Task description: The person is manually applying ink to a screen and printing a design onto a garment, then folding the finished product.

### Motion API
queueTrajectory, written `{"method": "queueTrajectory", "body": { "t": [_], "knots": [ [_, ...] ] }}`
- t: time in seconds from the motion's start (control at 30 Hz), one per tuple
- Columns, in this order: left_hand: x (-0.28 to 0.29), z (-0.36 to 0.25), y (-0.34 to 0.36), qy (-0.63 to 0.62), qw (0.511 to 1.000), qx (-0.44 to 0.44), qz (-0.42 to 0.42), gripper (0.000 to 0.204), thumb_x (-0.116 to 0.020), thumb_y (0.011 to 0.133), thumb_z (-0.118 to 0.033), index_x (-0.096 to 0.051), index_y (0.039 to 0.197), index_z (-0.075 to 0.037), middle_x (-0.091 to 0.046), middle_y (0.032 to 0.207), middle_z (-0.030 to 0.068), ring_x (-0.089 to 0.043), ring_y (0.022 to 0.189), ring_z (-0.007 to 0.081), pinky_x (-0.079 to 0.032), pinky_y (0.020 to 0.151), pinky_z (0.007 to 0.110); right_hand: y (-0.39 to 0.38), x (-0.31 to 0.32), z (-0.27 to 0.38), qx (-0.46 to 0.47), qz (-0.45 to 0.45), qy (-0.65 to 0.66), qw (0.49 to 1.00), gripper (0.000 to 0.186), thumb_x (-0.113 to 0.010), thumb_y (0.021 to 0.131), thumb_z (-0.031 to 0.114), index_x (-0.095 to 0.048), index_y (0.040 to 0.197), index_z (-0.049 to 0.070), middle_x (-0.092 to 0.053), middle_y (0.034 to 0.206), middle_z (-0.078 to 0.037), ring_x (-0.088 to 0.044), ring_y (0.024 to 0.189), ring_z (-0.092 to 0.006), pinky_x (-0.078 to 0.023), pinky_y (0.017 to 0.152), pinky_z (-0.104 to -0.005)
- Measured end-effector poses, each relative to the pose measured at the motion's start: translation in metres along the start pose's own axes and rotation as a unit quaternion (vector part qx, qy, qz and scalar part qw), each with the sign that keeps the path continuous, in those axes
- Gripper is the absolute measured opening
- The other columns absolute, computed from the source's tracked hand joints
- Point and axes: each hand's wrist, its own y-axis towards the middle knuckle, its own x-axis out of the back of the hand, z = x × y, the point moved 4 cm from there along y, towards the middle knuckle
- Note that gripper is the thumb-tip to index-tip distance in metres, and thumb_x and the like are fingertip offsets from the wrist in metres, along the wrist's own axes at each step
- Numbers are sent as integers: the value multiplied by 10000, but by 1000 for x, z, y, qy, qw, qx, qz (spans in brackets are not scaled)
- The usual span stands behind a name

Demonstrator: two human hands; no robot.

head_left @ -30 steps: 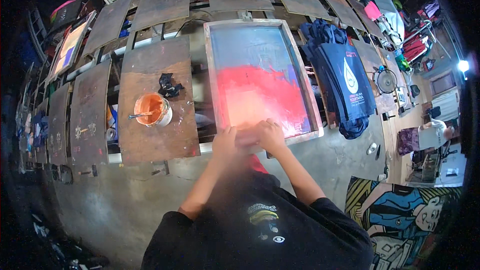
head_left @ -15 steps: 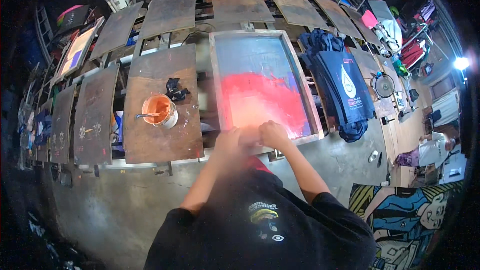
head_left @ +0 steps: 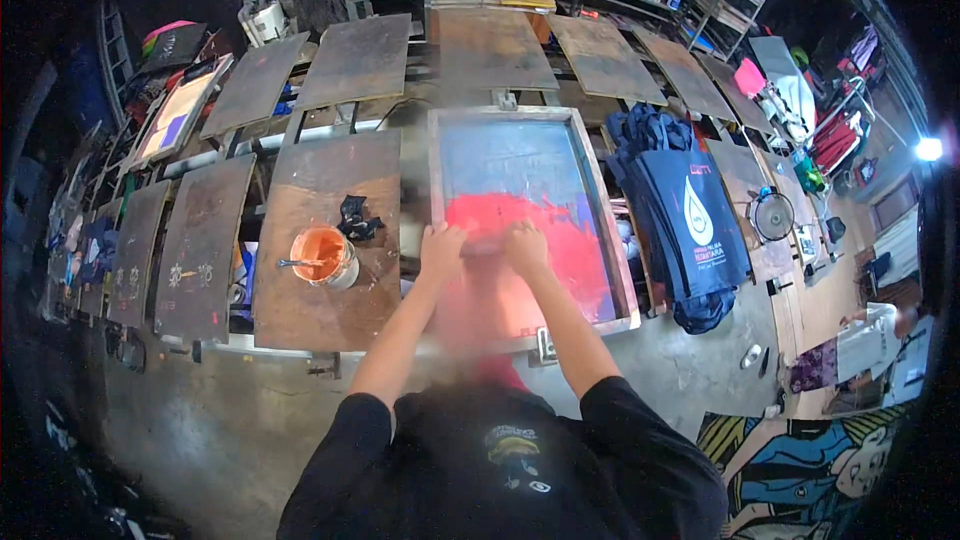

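Hands side by side over the framed screen [head_left: 617, 270]: left hand [head_left: 441, 248] and right hand [head_left: 523, 245], a narrow gap between, fingers curled on either end of a reddish bar [head_left: 483, 246]. Both look closed on it, though blur down the middle hides the detail. Bar sits crosswise, amid the red ink [head_left: 565, 245]; cannot tell whether its edge touches the mesh.

Left to right: far left, a tilted framed panel [head_left: 182, 110] with a purple patch. Next, a dark flat board [head_left: 205, 250]. Then a wider brown board [head_left: 300, 320] bearing a bucket [head_left: 341, 268], pale outside, orange within, a tool handle [head_left: 296, 263] resting over its left rim. Crumpled black bundle [head_left: 357, 219] just beyond it. Screen beside that board: blue-grey mesh at the far end, red spread nearer. Metal clamp [head_left: 545, 345] at its near edge. Right of it, navy bags [head_left: 715, 250] in a pile, white drop on top. Farther right, a round caged fan-like object [head_left: 773, 216]. Near the right edge, a person [head_left: 868, 345] in a pale top.
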Motion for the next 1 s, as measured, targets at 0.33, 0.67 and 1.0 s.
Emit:
{"method": "queueTrajectory", "body": {
  "t": [0.33,0.67,1.0],
  "knots": [
    [22,-47,-75,-95,990,51,95,179,-737,609,-122,-683,772,-69,-661,785,118,-635,837,329,-505,748,453,-89,27,12,44,85,66,993,135,-633,735,170,-708,825,102,-679,889,-71,-630,935,-290,-559,739,-425],
    [20,8,15,-113,987,85,79,199,-755,636,-194,-688,799,-101,-676,843,117,-625,840,366,-505,760,479,18,20,-3,-12,185,24,982,187,-674,804,275,-709,882,109,-685,999,-92,-628,1041,-298,-568,807,-430],
    [15,-6,-19,-73,982,136,105,220,-783,613,-192,-697,787,-90,-655,797,119,-630,845,353,-519,733,473,-28,-5,6,19,45,36,998,106,-614,785,167,-686,843,115,-665,865,-69,-646,968,-285,-576,731,-405]
  ]
}}
